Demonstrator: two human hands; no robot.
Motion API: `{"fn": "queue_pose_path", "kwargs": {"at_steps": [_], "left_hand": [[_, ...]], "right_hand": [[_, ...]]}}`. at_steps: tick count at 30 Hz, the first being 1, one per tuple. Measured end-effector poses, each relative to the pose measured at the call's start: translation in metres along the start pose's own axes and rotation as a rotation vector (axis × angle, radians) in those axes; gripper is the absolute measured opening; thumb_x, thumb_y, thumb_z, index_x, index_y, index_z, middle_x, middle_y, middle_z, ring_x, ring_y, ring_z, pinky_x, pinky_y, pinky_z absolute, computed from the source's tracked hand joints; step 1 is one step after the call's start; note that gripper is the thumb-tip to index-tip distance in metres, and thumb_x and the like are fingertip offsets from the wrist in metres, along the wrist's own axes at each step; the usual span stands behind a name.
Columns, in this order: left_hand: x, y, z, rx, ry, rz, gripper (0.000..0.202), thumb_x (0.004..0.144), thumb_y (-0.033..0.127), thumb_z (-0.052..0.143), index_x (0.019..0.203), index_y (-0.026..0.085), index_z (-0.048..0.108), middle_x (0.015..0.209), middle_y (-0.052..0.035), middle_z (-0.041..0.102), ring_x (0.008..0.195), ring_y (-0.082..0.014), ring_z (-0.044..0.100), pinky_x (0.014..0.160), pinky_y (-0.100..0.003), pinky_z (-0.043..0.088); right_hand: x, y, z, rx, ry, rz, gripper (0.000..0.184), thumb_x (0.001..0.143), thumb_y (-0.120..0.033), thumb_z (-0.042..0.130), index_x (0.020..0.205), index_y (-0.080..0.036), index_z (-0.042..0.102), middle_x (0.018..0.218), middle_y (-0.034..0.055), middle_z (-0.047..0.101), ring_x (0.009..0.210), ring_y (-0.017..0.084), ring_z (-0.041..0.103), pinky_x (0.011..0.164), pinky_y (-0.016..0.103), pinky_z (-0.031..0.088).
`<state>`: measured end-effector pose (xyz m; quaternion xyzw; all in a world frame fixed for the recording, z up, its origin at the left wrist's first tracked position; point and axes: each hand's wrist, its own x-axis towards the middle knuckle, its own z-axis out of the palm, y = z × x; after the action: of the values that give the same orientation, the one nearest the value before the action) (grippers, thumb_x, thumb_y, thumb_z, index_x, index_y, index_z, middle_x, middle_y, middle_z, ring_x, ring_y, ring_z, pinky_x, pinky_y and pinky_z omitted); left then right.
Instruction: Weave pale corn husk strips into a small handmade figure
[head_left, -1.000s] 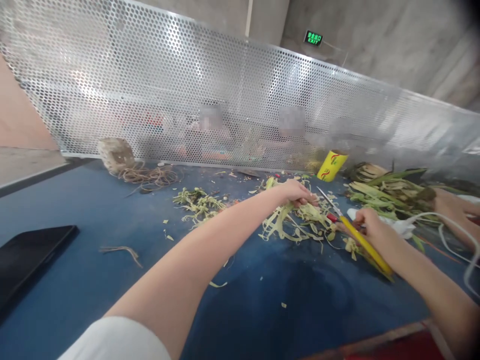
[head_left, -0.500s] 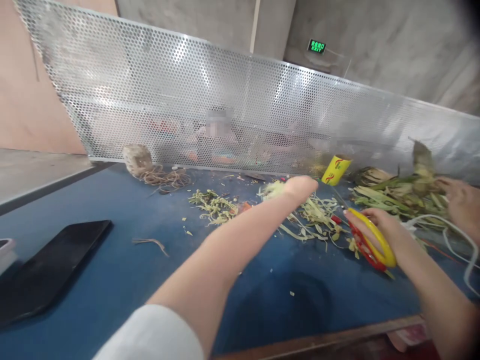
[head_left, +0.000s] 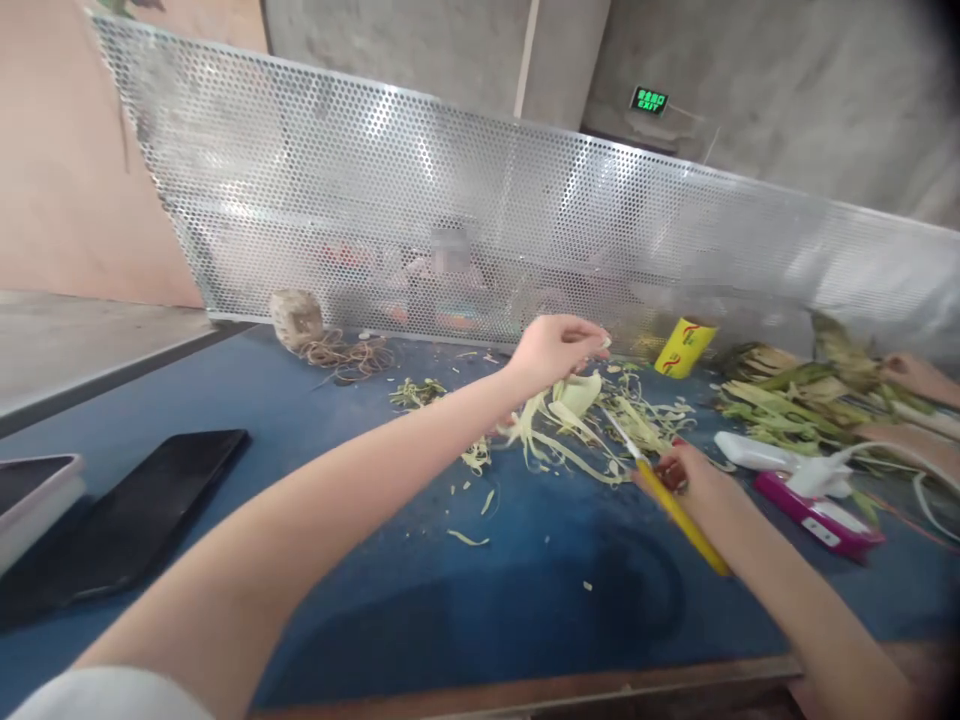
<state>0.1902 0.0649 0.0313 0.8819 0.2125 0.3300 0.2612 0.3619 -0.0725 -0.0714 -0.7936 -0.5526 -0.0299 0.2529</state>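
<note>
My left hand (head_left: 556, 349) hovers above the blue table (head_left: 315, 520), fingers pinched on a bunch of pale green leaf strips (head_left: 570, 425) that hang down to the table. My right hand (head_left: 694, 487) grips yellow and red scissors (head_left: 660, 487), whose blades point up-left toward the hanging strips. More cut strips lie spread under and to the right of both hands.
A perforated metal screen (head_left: 420, 200) runs along the table's far edge, with people behind it. A black tablet (head_left: 127, 515) lies at left, a twine ball (head_left: 296, 318) at the back, a yellow can (head_left: 684, 347), leaf stalks (head_left: 795, 400), a pink pack (head_left: 817, 510) and another person's hand (head_left: 919, 375) at right.
My left hand has lifted a bunch of strips off the table and drawn them left. My right hand with the scissors has moved left toward them. The camera view has swung right.
</note>
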Motion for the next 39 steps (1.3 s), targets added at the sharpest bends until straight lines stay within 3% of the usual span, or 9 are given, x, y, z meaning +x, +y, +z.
{"fn": "queue_pose_path", "kwargs": {"at_steps": [3, 6, 10, 16, 21, 24, 27, 33, 39], "left_hand": [[-0.045, 0.005, -0.026, -0.659, 0.243, -0.205, 0.017, 0.08, 0.022, 0.051, 0.091, 0.01, 0.058, 0.087, -0.0094, 0.064, 0.042, -0.0004, 0.041, 0.039, -0.016, 0.031], [-0.086, 0.009, -0.048, -0.951, 0.353, -0.308, 0.009, 0.075, 0.017, 0.058, 0.081, 0.01, 0.06, 0.082, -0.0072, 0.064, 0.043, -0.0002, 0.043, 0.037, -0.014, 0.029], [-0.123, 0.009, -0.079, -1.027, 0.462, -0.401, 0.004, 0.073, 0.01, 0.058, 0.075, 0.01, 0.062, 0.076, -0.005, 0.064, 0.044, -0.0014, 0.047, 0.037, -0.013, 0.034], [-0.145, 0.006, -0.102, -0.997, 0.586, -0.287, 0.007, 0.071, 0.013, 0.061, 0.077, 0.011, 0.064, 0.077, -0.0043, 0.065, 0.045, -0.0014, 0.047, 0.036, -0.011, 0.034], [-0.15, 0.006, -0.082, -1.061, 0.622, -0.332, 0.007, 0.07, 0.015, 0.062, 0.076, 0.012, 0.063, 0.075, -0.0033, 0.066, 0.043, -0.0009, 0.045, 0.036, -0.012, 0.034], [-0.152, 0.003, -0.079, -1.058, 0.668, -0.341, 0.008, 0.069, 0.017, 0.063, 0.077, 0.014, 0.063, 0.076, -0.0019, 0.066, 0.042, -0.0008, 0.045, 0.038, -0.013, 0.036], [-0.155, -0.004, -0.088, -1.015, 0.706, -0.31, 0.01, 0.07, 0.017, 0.063, 0.08, 0.014, 0.063, 0.077, -0.0018, 0.066, 0.044, -0.0015, 0.049, 0.04, -0.014, 0.039], [-0.16, -0.021, -0.103, -0.918, 0.816, -0.313, 0.016, 0.068, 0.022, 0.065, 0.084, 0.017, 0.064, 0.09, -0.0029, 0.067, 0.075, -0.0144, 0.064, 0.061, -0.021, 0.049], [-0.168, -0.02, -0.082, -0.942, 0.739, -0.484, 0.017, 0.069, 0.028, 0.065, 0.08, 0.015, 0.065, 0.081, -0.0034, 0.067, 0.066, -0.0112, 0.061, 0.06, -0.021, 0.048]], "right_hand": [[-0.006, -0.031, 0.015, -0.035, -0.153, -0.057, 0.027, 0.071, -0.044, 0.048, 0.07, -0.023, 0.031, 0.056, 0.0002, 0.051, 0.044, 0.016, 0.048, 0.043, 0.025, 0.03], [-0.007, -0.052, 0.025, -0.139, -0.272, -0.066, 0.029, 0.07, -0.047, 0.046, 0.069, -0.023, 0.03, 0.057, -0.0003, 0.05, 0.043, 0.015, 0.046, 0.043, 0.025, 0.029], [-0.002, -0.063, 0.031, -0.19, -0.363, -0.156, 0.024, 0.069, -0.042, 0.047, 0.073, -0.021, 0.037, 0.065, 0.003, 0.053, 0.048, 0.016, 0.049, 0.046, 0.026, 0.032], [0.004, -0.095, 0.006, -0.181, -0.383, -0.297, 0.02, 0.067, -0.039, 0.054, 0.067, -0.019, 0.052, 0.078, 0.01, 0.058, 0.083, 0.029, 0.053, 0.071, 0.039, 0.038], [-0.014, -0.184, 0.008, 0.797, -0.687, -0.393, 0.04, 0.073, -0.042, 0.054, 0.107, -0.024, 0.043, 0.111, 0.0096, 0.053, 0.102, 0.021, 0.051, 0.083, 0.036, 0.041], [-0.025, -0.227, 0.029, 1.204, -1.007, -0.473, 0.034, 0.071, -0.032, 0.06, 0.099, -0.021, 0.044, 0.098, 0.0063, 0.058, 0.088, 0.017, 0.058, 0.081, 0.035, 0.043], [-0.029, -0.245, 0.043, 1.333, -1.09, -0.388, 0.018, 0.075, -0.026, 0.057, 0.086, -0.019, 0.045, 0.067, -0.001, 0.058, 0.065, 0.013, 0.06, 0.069, 0.034, 0.047], [-0.021, -0.24, 0.042, 1.256, -1.101, -0.369, 0.006, 0.081, -0.022, 0.047, 0.083, -0.017, 0.05, 0.058, -0.0048, 0.047, 0.051, 0.008, 0.05, 0.056, 0.028, 0.045], [-0.013, -0.231, 0.034, 1.057, -0.674, -0.597, 0.024, 0.079, -0.033, 0.052, 0.099, -0.021, 0.051, 0.102, 0.0044, 0.057, 0.095, 0.017, 0.052, 0.085, 0.033, 0.04]]}}
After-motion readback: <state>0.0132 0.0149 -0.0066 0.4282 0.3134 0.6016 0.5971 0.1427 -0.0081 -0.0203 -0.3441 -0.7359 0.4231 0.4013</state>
